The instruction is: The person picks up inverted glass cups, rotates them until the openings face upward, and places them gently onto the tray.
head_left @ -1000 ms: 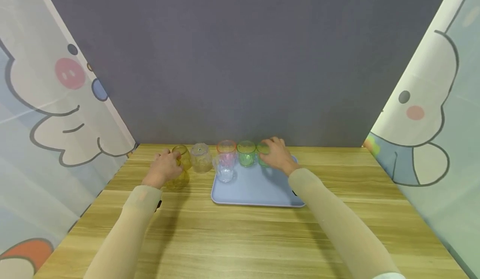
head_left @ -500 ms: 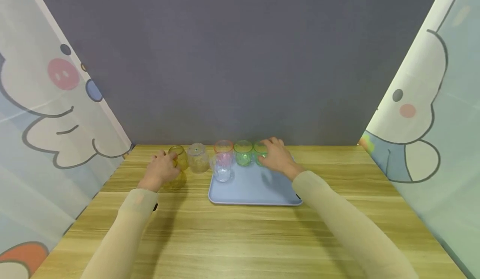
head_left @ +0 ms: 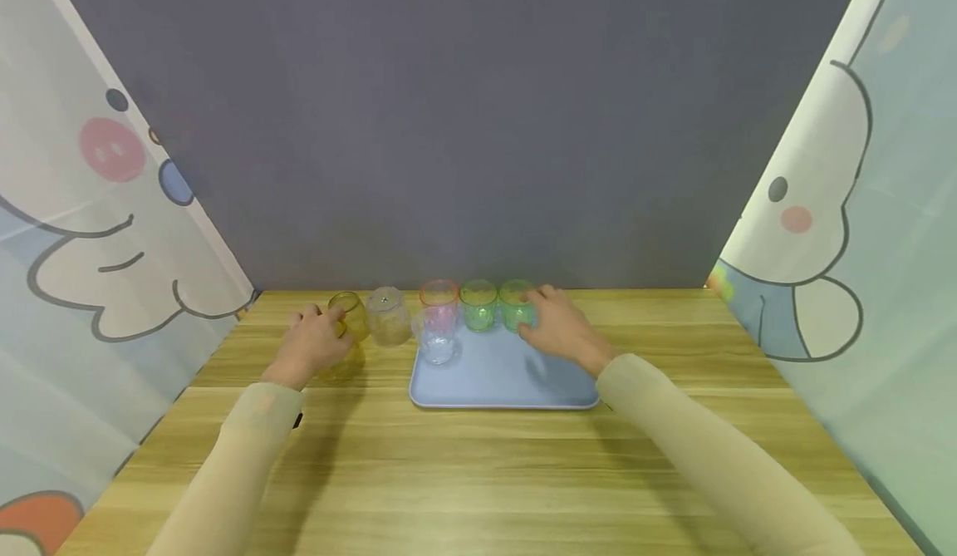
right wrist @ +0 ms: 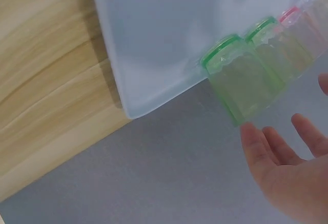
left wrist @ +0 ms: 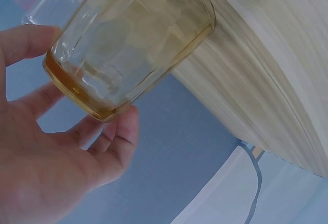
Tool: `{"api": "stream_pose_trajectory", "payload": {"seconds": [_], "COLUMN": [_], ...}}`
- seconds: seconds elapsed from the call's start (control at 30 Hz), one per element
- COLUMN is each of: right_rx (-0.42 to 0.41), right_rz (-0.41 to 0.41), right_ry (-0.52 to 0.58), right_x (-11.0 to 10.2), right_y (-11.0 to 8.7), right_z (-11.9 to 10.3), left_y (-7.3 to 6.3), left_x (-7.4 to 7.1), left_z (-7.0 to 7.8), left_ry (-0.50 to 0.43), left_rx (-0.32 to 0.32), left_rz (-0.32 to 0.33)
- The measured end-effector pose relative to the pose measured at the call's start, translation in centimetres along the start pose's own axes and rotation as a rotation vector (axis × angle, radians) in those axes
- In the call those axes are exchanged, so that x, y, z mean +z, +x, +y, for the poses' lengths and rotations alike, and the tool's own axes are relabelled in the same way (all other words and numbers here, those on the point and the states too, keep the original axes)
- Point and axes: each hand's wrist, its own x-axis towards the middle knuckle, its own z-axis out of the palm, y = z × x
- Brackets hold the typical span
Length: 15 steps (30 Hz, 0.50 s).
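Note:
My left hand (head_left: 310, 344) grips an amber glass (left wrist: 128, 49) by its thick base, with the thumb and fingers on either side. This glass is upside down, its open end away from the palm in the left wrist view. Another amber glass (head_left: 351, 313) stands just behind it in the head view. My right hand (head_left: 559, 323) is beside the rightmost green glass (head_left: 516, 311), fingers spread and loosely bent. In the right wrist view its fingertips lie close to the rim of that green glass (right wrist: 243, 83), which stands upright on the blue tray (head_left: 508, 386).
A second green glass (head_left: 478, 311), a pink glass (head_left: 439, 298) and a clear mug (head_left: 437, 344) share the tray. An upturned clear glass (head_left: 388, 323) stands left of it on the wooden table (head_left: 478, 473). A grey panel (head_left: 478, 124) rises behind the table.
My right hand has loosened from the rightmost green glass and drawn away to the right. The left hand stays at the amber glass. The head view has turned slightly right.

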Motion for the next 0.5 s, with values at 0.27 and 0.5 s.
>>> {"api": "stream_pose_trajectory", "payload": {"seconds": [0.27, 0.5], "right_rx": [-0.040, -0.061], "right_rz": [0.036, 0.056], "right_ry": [0.005, 0.053], "right_x": [-0.6, -1.3], "right_y": [-1.3, -2.1], "right_z": [-0.7, -0.7], "left_y": [-0.1, -0.4], "left_x": [0.3, 0.2], "left_z": [-0.2, 0.0], "left_ry": [0.003, -0.022], "left_rx": [0.005, 0.021], "left_rz": [0.023, 0.043]}}
